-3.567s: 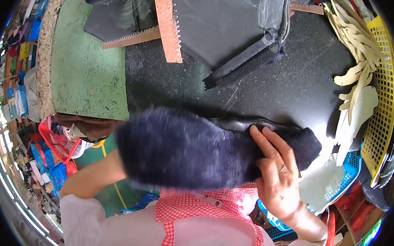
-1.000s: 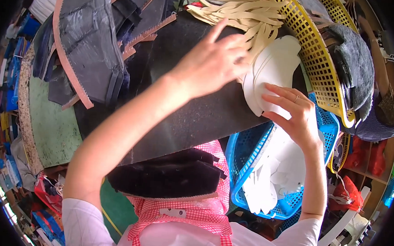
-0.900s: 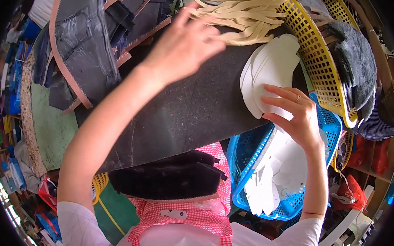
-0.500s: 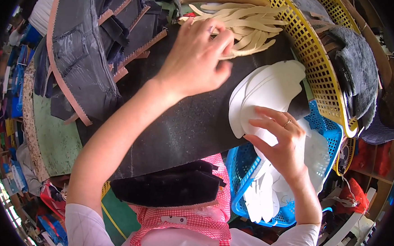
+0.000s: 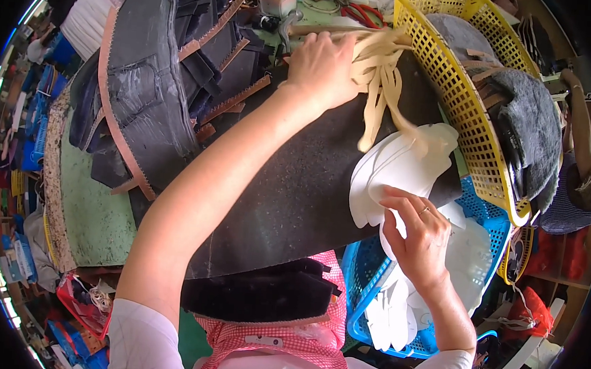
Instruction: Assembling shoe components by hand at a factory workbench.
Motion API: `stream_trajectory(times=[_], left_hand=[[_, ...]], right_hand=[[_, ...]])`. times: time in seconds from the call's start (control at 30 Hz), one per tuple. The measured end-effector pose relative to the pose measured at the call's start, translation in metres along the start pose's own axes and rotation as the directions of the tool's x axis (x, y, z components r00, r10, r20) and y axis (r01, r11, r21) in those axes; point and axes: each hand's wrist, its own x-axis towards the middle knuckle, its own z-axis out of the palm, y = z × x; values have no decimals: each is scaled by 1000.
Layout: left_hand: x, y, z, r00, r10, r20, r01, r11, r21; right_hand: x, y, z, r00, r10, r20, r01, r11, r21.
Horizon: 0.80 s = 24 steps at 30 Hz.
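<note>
Head view: the left hand [image 5: 325, 70] clutches beige strips [image 5: 377, 71] over the dark surface [image 5: 289, 184], while the right hand [image 5: 420, 234], thumb and forefinger parted, touches stacked white pieces [image 5: 405, 161].

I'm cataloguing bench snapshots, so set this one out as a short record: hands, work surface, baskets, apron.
Left hand: at the tan strips; grip hidden
Right hand: at the overlapping white curved pieces; whether it pinches them is unclear
Work surface: black board, dark grey panels with toothed salmon edging at left
Yellow basket: right of the strips, with grey fuzzy pieces
Blue basket: near the right forearm, with loose white pieces
Red-and-white checked apron: black plush piece against it
</note>
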Motion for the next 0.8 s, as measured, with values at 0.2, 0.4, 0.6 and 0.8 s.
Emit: stream_trajectory(times=[0.2, 0.4, 0.6, 0.8], left_hand=[[56, -41, -29, 976, 104, -192, -93, 993, 66], [-9, 3, -20, 828, 446, -340, -511, 850, -127], [-148, 44, -9, 855, 514, -66, -465, 703, -538], [-139, 48, -15, 878, 479, -17, -385, 685, -618]], right_hand=[[6, -4, 2, 1000, 4, -31, -4, 1000, 7], [0, 10, 1, 979, 203, 1, -203, 978, 57], [8, 48, -5, 813, 581, 36, -457, 598, 658], [2, 99, -95, 698, 493, -519, 142, 615, 775]])
